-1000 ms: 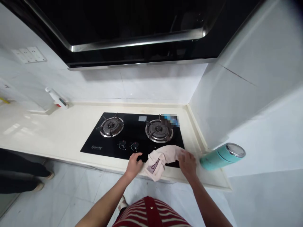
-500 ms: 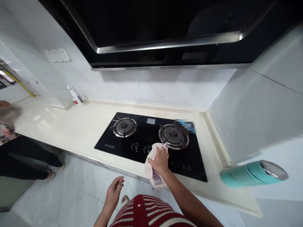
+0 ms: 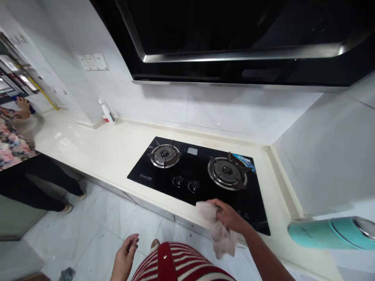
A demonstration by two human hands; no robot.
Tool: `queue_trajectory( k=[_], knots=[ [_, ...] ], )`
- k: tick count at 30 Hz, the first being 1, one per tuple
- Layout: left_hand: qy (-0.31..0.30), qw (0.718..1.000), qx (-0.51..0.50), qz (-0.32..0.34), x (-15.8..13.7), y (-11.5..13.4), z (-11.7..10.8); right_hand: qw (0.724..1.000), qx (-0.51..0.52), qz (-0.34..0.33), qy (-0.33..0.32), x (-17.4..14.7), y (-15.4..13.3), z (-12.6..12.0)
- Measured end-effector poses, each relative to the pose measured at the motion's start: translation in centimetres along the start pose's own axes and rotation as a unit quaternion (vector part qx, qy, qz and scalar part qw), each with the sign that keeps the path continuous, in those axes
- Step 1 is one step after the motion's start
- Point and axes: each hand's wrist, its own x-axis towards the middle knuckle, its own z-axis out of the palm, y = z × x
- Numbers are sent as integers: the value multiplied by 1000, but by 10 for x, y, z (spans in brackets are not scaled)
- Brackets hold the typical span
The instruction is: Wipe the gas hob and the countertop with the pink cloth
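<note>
My right hand (image 3: 230, 216) is closed on a pale pink cloth (image 3: 212, 224), which hangs down over the front edge of the counter. The hand is at the front right of a black glass gas hob (image 3: 200, 162), near the right burner (image 3: 227, 170). Two control knobs (image 3: 193, 185) sit left of the hand, apart from it. My left hand (image 3: 125, 251) is held low in front of the counter, its fingers loosely bent and nothing in them.
A turquoise bottle (image 3: 319, 233) is at the right end of the cream counter (image 3: 108, 156). Overhead hangs a black range hood (image 3: 234, 72). A white bottle (image 3: 108, 112) stands by the back wall. At far left another person (image 3: 14, 144) has a hand near the window.
My right hand has lifted the cloth off the hob near the knobs and drawn it right and toward me. The view has shifted, and the other person's raised hand now shows.
</note>
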Motion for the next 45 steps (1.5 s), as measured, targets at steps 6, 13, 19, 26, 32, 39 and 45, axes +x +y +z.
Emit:
queue_trajectory(
  k=[6,13,19,26,32,39,45],
  knots=[
    [7,1000,0,8,-10,20,-3,977,-76,-22,197,80,-24,-11],
    [32,999,3,4,-18,6,-11,979,-129,-21,158,56,-9,50],
    [37,999,0,-8,-21,-9,-13,983,-107,-44,145,40,5,-14],
    [-32,999,6,37,-7,25,14,964,-238,7,116,128,-15,-7],
    [-41,998,17,38,-6,19,17,945,-262,95,169,82,7,33],
    [-49,999,18,-1,-13,-8,6,914,-298,126,246,-2,8,78],
    [-92,995,24,28,6,7,11,986,-133,-41,92,21,-45,142]
  ],
)
